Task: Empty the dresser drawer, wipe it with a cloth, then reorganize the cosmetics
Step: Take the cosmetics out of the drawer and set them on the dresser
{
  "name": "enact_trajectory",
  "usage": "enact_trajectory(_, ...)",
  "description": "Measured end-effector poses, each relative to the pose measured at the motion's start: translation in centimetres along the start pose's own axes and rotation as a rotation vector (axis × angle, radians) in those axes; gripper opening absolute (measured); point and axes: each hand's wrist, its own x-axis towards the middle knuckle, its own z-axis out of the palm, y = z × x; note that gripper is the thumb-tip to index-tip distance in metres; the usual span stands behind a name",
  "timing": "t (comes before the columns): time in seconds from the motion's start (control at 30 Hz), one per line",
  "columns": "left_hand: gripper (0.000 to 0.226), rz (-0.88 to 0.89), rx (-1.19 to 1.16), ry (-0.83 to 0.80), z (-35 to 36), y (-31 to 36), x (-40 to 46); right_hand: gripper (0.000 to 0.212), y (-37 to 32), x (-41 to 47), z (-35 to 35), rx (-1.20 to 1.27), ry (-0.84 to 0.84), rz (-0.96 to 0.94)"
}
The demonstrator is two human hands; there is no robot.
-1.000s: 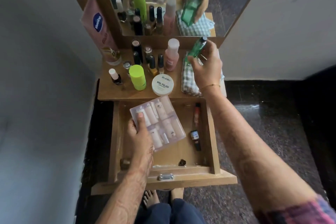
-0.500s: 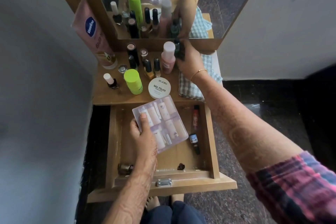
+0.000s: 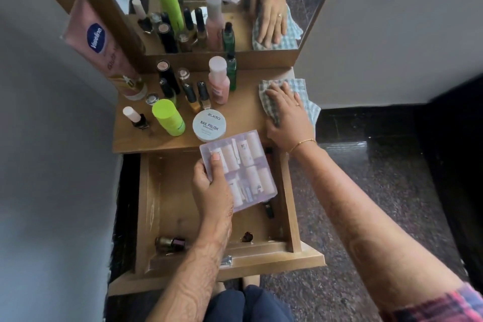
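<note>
The wooden drawer [image 3: 149,206] is pulled out below the dresser top [image 3: 243,112]. My left hand [image 3: 211,191] grips a clear plastic box of small tubes [image 3: 248,165] above the drawer, thumb on its lid. My right hand [image 3: 287,115] lies flat on a checked cloth [image 3: 311,110] at the right edge of the dresser top, fingers straight. A green bottle [image 3: 231,70] stands by the pink bottle [image 3: 218,81] near the mirror. Inside the drawer lie a gold nail polish bottle [image 3: 170,243], a dark small item [image 3: 247,236] and a dark bottle [image 3: 268,208] partly hidden under the box.
Many cosmetics crowd the dresser top: a lime green tube [image 3: 168,117], a Zudio nail polish tub [image 3: 209,125], several dark bottles [image 3: 193,94], a white-capped polish [image 3: 134,117] and a Vaseline tube [image 3: 104,47] leaning at left. A mirror [image 3: 222,2] stands behind. Grey wall at left, dark floor at right.
My right hand set the green bottle down beside the pink bottle, let go and moved right onto the checked cloth. My left hand raised the plastic box slightly toward the dresser edge.
</note>
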Motion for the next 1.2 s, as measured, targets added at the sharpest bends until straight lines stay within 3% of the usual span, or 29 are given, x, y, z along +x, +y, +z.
enact_trajectory(0.17,0.02,-0.006,-0.075,-0.04,3.0,2.8,0.4,0.053,1.7,0.2,-1.1,0.053,-0.097,-0.1)
enact_trajectory(0.3,0.023,-0.127,-0.094,-0.009,4.6,4.8,1.7,0.045,1.4,-0.3,-1.4,0.346,0.001,0.045)
enact_trajectory(0.47,0.015,-0.205,-0.115,0.022,4.5,5.4,2.4,0.052,2.2,-1.3,-0.5,0.154,-0.106,0.019)
enact_trajectory(0.6,0.018,-0.275,-0.235,0.098,3.4,4.3,1.9,0.038,1.6,-1.5,-1.0,0.367,-0.062,0.069)
enact_trajectory(0.73,0.014,-0.245,-0.244,0.1,3.6,3.0,1.1,0.045,0.5,-2.0,-1.4,0.533,-0.033,0.173)
enact_trajectory(0.87,0.019,-0.21,-0.32,0.01,4.2,3.0,0.4,0.032,0.0,-2.7,-1.6,0.352,-0.095,0.145)
enact_trajectory(0.93,0.022,-0.181,-0.342,-0.053,4.2,3.2,0.5,0.033,-0.2,-2.7,-2.0,0.384,-0.129,0.175)
enact_trajectory(1.03,0.018,-0.043,-0.197,-0.076,3.8,3.1,0.4,0.039,-0.5,-2.5,-2.8,0.476,-0.073,0.263)
enact_trajectory(1.13,0.02,0.428,0.32,0.121,2.0,2.5,0.7,0.056,-0.3,-2.9,-3.9,0.487,0.012,0.363)
enact_trajectory(1.2,0.032,0.626,0.637,0.155,1.0,2.1,1.2,0.056,0.1,-3.4,-4.4,0.455,0.054,0.432)
